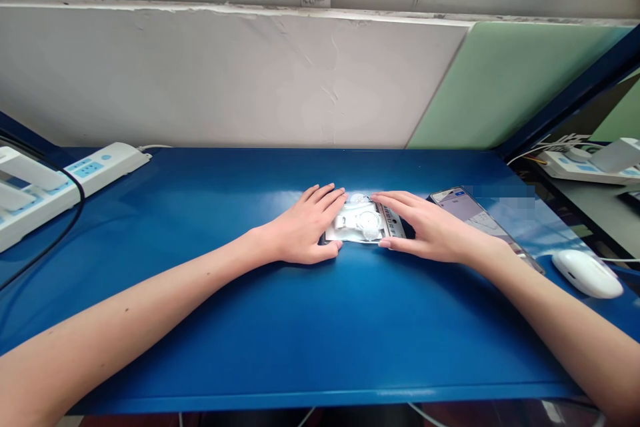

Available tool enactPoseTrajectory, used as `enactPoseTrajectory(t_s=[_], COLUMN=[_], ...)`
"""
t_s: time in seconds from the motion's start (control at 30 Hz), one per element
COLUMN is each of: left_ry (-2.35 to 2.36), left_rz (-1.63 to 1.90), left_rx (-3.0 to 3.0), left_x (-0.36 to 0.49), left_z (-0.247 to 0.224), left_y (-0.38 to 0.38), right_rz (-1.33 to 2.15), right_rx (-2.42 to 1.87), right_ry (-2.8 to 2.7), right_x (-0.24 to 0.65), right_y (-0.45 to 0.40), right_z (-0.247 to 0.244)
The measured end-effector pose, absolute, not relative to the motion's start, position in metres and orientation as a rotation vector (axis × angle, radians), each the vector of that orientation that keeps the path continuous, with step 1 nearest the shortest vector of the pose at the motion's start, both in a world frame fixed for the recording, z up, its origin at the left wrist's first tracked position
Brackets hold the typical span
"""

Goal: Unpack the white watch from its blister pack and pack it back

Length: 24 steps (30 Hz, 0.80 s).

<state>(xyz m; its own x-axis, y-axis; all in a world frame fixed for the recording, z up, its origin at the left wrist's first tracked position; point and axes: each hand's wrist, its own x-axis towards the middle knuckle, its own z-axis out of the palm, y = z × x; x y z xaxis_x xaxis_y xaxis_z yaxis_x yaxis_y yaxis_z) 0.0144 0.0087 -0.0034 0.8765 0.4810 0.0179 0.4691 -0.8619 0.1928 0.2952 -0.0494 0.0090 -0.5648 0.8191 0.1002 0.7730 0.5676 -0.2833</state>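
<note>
A small clear plastic packet [357, 230] lies flat on the blue table [300, 333], between my two hands. Inside it is a white item with a round part, and a printed strip runs down its right side. My left hand [310, 227] rests over the packet's left edge, fingers stretched and thumb spread away. At the right edge, my right hand [425, 223] has its fingertips by the far corner and its thumb on the near corner, held wide apart. Part of the packet's left side is hidden under my left fingers.
Beside my right wrist lies a phone [475, 217] with its screen lit. A white rounded case [587, 273] sits right of it. A white power strip [115, 163] with a black cable [83, 203] lies at the left, another power strip [575, 167] at the right. A wall [225, 80] stands behind.
</note>
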Motion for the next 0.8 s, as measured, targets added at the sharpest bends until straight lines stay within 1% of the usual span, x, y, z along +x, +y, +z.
enactPoseTrajectory(t_s=[0.37, 0.8], left_ry=[0.801, 0.805], left_rz=[0.168, 0.186], left_rx=[2.825, 2.824], left_x=[0.0195, 0.0190], left_z=[-0.0037, -0.0051], left_y=[0.0082, 0.0094], right_rz=[0.376, 0.337], right_rx=[-1.406, -1.401], right_ry=[-2.525, -2.540], right_x=[0.2945, 0.2928], right_y=[-0.0508, -0.0505], right_z=[0.0078, 0.0082])
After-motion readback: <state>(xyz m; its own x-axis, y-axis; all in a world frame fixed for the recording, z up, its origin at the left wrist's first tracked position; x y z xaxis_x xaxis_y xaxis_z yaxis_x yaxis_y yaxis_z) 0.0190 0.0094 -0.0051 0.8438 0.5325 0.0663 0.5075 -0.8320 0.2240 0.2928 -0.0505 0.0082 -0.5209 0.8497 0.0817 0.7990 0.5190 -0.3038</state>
